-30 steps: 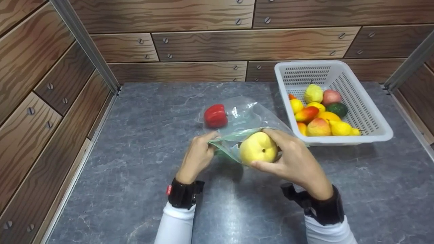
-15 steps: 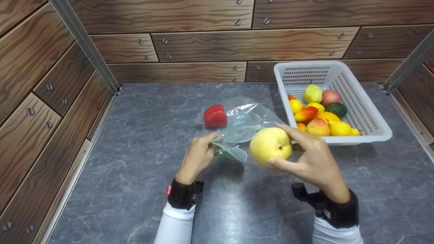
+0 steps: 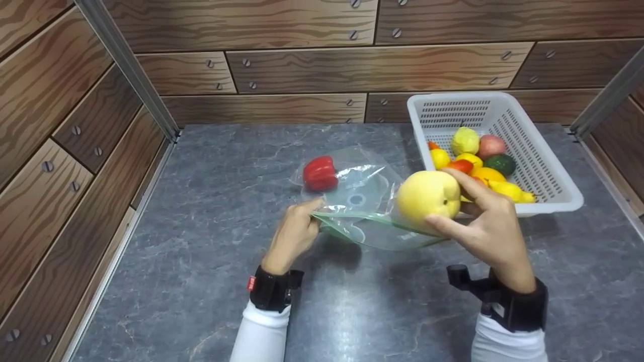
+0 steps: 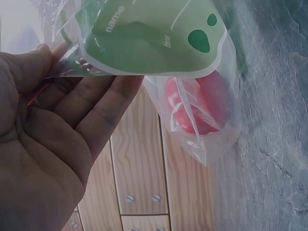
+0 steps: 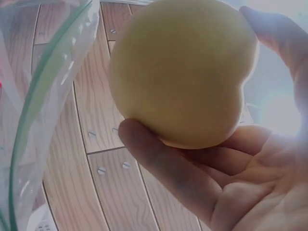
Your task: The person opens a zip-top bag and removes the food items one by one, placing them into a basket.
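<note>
A clear zip bag with a green-edged mouth lies toward me, its mouth parted. My left hand pinches the left corner of that mouth between thumb and fingers. Inside the bag's far left end sits a red bell pepper, seen through the plastic in the left wrist view too. My right hand grips a round yellow fruit with a small dark pit at its end. The fruit is held over the right end of the bag's mouth. In the right wrist view, thumb and fingers wrap the yellow fruit, the green bag edge beside it.
A white perforated basket stands at the back right, holding several fruits and vegetables, among them a dark green one. Wood-patterned walls enclose the grey tabletop at the back and sides.
My right hand has moved right and a little away from me with the yellow fruit, off the bag's opening. The bag's mouth has sunk lower and flatter. My left hand stays in place.
</note>
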Demonstrator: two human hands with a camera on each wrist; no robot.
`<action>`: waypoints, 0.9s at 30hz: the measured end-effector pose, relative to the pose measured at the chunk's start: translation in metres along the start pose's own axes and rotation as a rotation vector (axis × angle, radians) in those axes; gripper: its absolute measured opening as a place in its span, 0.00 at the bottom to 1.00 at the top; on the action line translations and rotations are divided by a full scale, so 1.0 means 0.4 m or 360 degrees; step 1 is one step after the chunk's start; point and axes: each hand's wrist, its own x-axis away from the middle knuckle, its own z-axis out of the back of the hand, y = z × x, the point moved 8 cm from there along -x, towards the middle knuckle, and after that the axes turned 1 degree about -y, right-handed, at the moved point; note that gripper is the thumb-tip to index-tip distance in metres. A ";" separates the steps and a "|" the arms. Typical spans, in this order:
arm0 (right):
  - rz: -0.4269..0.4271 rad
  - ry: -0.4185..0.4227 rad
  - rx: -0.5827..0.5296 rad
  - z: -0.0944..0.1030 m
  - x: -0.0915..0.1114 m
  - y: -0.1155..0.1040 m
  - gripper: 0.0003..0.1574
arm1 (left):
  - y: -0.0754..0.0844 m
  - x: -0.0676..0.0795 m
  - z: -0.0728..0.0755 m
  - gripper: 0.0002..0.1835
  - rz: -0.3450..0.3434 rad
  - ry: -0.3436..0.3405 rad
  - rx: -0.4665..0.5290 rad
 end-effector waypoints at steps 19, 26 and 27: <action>-0.0163 0.0245 0.0157 0.023 -0.043 0.109 0.48 | -0.006 0.005 -0.004 0.14 0.0025 -0.0031 -0.0010; -0.0208 0.0268 0.0297 0.041 -0.071 0.140 0.49 | -0.009 0.002 -0.004 0.18 0.0042 -0.0055 0.0014; -0.0207 0.0276 0.0321 0.045 -0.075 0.146 0.49 | -0.009 0.002 -0.005 0.18 0.0043 -0.0060 0.0023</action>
